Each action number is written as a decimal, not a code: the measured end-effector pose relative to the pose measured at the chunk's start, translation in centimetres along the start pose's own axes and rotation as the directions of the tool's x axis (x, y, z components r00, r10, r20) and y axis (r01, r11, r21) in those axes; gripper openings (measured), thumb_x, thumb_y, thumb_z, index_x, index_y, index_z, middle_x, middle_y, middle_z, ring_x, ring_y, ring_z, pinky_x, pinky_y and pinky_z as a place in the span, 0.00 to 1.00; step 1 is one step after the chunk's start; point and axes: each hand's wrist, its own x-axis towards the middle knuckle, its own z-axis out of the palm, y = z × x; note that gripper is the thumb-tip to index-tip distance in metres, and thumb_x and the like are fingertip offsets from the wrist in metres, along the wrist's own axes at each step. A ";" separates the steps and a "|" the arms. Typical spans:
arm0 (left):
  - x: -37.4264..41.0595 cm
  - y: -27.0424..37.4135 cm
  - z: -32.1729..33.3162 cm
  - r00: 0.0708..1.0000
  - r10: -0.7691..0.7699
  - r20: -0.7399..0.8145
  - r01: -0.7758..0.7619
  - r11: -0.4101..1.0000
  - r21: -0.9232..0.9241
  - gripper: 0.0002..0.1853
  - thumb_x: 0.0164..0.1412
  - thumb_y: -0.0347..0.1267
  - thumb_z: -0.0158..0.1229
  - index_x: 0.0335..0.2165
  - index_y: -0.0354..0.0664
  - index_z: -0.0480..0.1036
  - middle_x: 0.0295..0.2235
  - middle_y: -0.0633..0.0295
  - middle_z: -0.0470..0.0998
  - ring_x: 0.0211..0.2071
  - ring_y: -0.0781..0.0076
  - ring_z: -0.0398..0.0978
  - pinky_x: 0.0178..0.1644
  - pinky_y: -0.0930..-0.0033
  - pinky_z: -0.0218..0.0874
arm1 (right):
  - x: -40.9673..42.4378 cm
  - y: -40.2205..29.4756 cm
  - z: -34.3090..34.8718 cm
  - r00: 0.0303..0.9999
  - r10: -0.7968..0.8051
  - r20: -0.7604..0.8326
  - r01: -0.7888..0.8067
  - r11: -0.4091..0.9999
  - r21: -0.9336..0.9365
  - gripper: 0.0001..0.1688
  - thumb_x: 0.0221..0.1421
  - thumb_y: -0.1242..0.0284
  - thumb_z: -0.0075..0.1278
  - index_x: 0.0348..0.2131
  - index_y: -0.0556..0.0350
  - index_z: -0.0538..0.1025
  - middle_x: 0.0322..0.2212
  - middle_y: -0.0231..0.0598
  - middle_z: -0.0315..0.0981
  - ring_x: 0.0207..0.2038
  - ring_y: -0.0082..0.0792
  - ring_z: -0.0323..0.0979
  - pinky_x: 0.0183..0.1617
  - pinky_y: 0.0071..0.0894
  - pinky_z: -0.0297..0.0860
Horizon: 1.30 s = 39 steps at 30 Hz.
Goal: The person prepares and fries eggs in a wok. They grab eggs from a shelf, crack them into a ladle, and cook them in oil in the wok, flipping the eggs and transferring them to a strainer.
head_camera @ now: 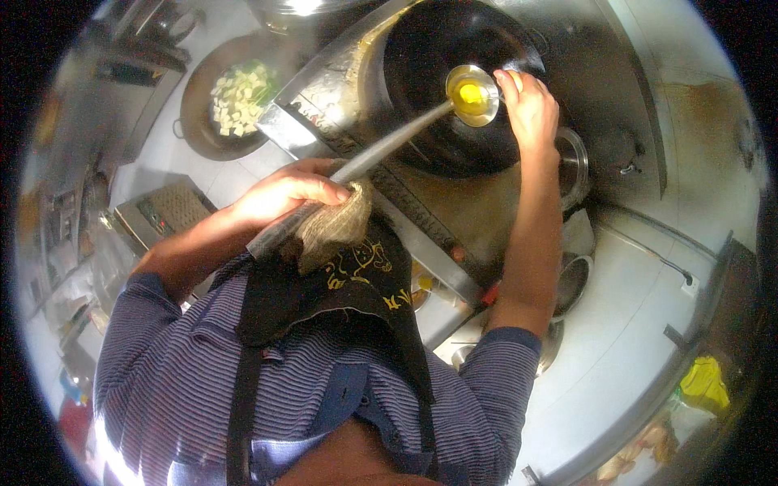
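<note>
My left hand [304,187] grips the long handle of a metal ladle [472,115], with a knitted cloth [337,228] bunched under the handle. The ladle's bowl hangs over a large black wok [419,79] and holds an egg yolk [470,93] in clear egg white. At the bowl's right rim, my right hand [530,109] is closed around a small pale, rounded thing, mostly hidden by the fingers; it looks like an eggshell.
Behind the stove's metal edge [437,261], at the upper left, a second wok [194,115] holds pale diced cubes [234,106] and something green. Metal bowls [574,282] stand right of my right forearm. A yellow bag [705,386] lies at the lower right.
</note>
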 end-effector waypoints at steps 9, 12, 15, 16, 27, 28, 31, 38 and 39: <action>0.1 0.9 1.5 0.997 -0.041 -0.065 0.045 0.997 0.056 0.30 0.51 0.32 0.59 0.52 0.30 0.65 0.40 0.56 0.76 0.41 0.71 0.73 0.48 0.70 0.63 | -1.5 1.1 0.0 0.978 0.206 -0.026 -0.200 0.969 0.143 0.20 0.58 0.51 0.49 0.38 0.43 0.80 0.30 0.45 0.79 0.34 0.51 0.77 0.36 0.44 0.73; 0.7 1.0 0.1 0.991 -0.102 -0.083 0.106 0.993 0.042 0.31 0.51 0.31 0.59 0.53 0.30 0.65 0.41 0.56 0.76 0.41 0.71 0.74 0.48 0.70 0.63 | -4.5 3.0 -0.5 0.901 0.410 -0.145 -0.309 0.839 0.448 0.21 0.59 0.53 0.49 0.42 0.48 0.78 0.31 0.45 0.79 0.31 0.49 0.78 0.36 0.39 0.73; 2.4 1.4 -1.2 0.952 -0.144 -0.268 0.214 0.943 0.253 0.34 0.48 0.32 0.60 0.53 0.29 0.63 0.42 0.49 0.75 0.44 0.61 0.75 0.52 0.64 0.63 | -10.4 6.5 -2.7 0.769 0.617 -0.166 -0.520 0.755 0.399 0.23 0.63 0.55 0.43 0.45 0.52 0.76 0.36 0.45 0.78 0.39 0.43 0.76 0.45 0.39 0.69; 2.5 1.7 -0.1 0.937 -0.126 -0.326 0.203 0.956 0.213 0.35 0.48 0.32 0.60 0.54 0.28 0.62 0.42 0.49 0.75 0.43 0.61 0.75 0.53 0.64 0.63 | -13.4 8.0 -3.6 0.769 0.633 -0.092 -0.574 0.746 0.339 0.25 0.63 0.57 0.43 0.50 0.55 0.73 0.44 0.48 0.73 0.46 0.44 0.72 0.50 0.39 0.67; 6.2 -0.7 -2.7 0.887 0.190 -0.422 -0.006 0.917 0.399 0.27 0.54 0.31 0.52 0.51 0.28 0.66 0.44 0.50 0.75 0.43 0.63 0.75 0.47 0.64 0.68 | -60.1 -4.9 16.6 -0.309 0.659 0.685 -0.214 -0.750 0.625 0.09 0.59 0.70 0.47 0.37 0.57 0.73 0.27 0.36 0.72 0.22 0.28 0.69 0.24 0.27 0.67; 6.5 -1.2 -1.6 0.879 0.258 -0.401 -0.062 0.895 0.441 0.25 0.55 0.30 0.51 0.51 0.28 0.66 0.44 0.50 0.75 0.43 0.62 0.75 0.48 0.64 0.68 | -60.7 -6.1 19.6 -0.287 0.625 0.726 -0.195 -0.780 0.594 0.12 0.59 0.70 0.47 0.40 0.58 0.74 0.27 0.37 0.74 0.23 0.27 0.70 0.25 0.27 0.67; 7.7 -3.0 1.3 0.842 0.457 -0.288 -0.236 0.791 0.564 0.22 0.58 0.29 0.47 0.50 0.27 0.68 0.47 0.51 0.75 0.46 0.62 0.74 0.49 0.64 0.67 | -59.7 -6.9 27.0 -0.223 0.560 0.798 -0.147 -0.828 0.541 0.14 0.59 0.71 0.48 0.43 0.59 0.74 0.28 0.38 0.75 0.24 0.26 0.70 0.25 0.25 0.68; 10.4 -2.7 3.5 0.809 0.577 -0.111 -0.216 0.468 0.857 0.20 0.61 0.29 0.46 0.49 0.28 0.69 0.47 0.53 0.76 0.46 0.64 0.74 0.50 0.66 0.66 | -56.1 -2.6 32.2 -0.187 0.582 0.792 -0.099 -0.813 0.574 0.14 0.59 0.71 0.49 0.44 0.59 0.75 0.28 0.37 0.75 0.24 0.25 0.70 0.25 0.25 0.67; 10.4 -2.7 3.6 0.807 0.583 -0.096 -0.193 0.414 0.890 0.20 0.61 0.29 0.46 0.49 0.28 0.69 0.47 0.54 0.76 0.46 0.65 0.74 0.50 0.66 0.66 | -56.2 -2.1 32.1 -0.180 0.589 0.788 -0.104 -0.808 0.580 0.14 0.59 0.71 0.49 0.44 0.59 0.75 0.28 0.37 0.75 0.24 0.25 0.70 0.25 0.24 0.67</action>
